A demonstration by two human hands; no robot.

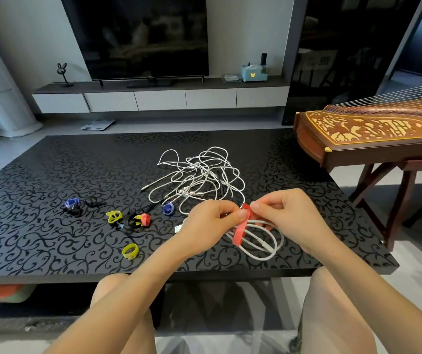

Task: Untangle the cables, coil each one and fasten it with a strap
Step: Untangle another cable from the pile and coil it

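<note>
A coiled white cable [261, 241] hangs just above the black patterned table [51, 200], wrapped by a red strap [240, 231]. My left hand [212, 223] pinches the strap's upper end and holds the coil. My right hand [289, 215] pinches the strap from the other side, with the coil's loops under its fingers. Behind both hands lies a tangled pile of white cables [202, 175]. Loose straps lie to the left: a blue one [72, 203], a yellow one [114, 216], a red and black cluster [139, 219], another blue [167, 208] and a yellow ring [130, 251].
A wooden zither [373, 134] on a stand juts over the table's far right corner. My knees sit below the table's near edge. A TV [141, 37] and low cabinet stand against the far wall.
</note>
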